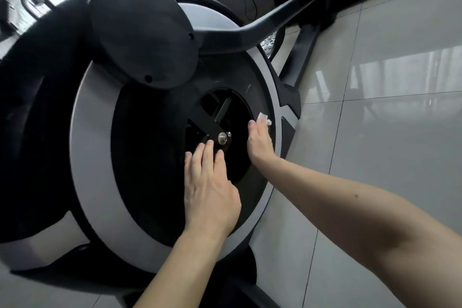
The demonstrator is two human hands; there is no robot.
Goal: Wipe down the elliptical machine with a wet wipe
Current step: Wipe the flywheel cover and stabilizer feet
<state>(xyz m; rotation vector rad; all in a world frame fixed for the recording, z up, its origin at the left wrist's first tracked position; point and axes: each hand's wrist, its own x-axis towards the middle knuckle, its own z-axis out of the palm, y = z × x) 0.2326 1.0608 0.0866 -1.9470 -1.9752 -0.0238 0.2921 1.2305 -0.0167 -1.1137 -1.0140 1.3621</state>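
head view: the black-and-grey round-housed elliptical machine (95, 157) fills the frame on a glossy grey tiled floor (375, 132). the left hand (210, 182) lies flat, fingers straight, on the black disc beside the silver hub bolt (223, 138) and black crank arm (207, 122). the right hand (260, 142) holds a crumpled white wet wipe (263, 117) against the disc's right edge, with its fingers mostly hidden. a black oval cover (142, 32) overhangs above.

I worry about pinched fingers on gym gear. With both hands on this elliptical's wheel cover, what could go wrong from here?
1. The left hand lies flat with its fingertips right by the crank arm and bolt. If the crank turns, they could get pinched.
2. The wet wipe held by the right hand is close to the open cutout and might snag on the parts inside.
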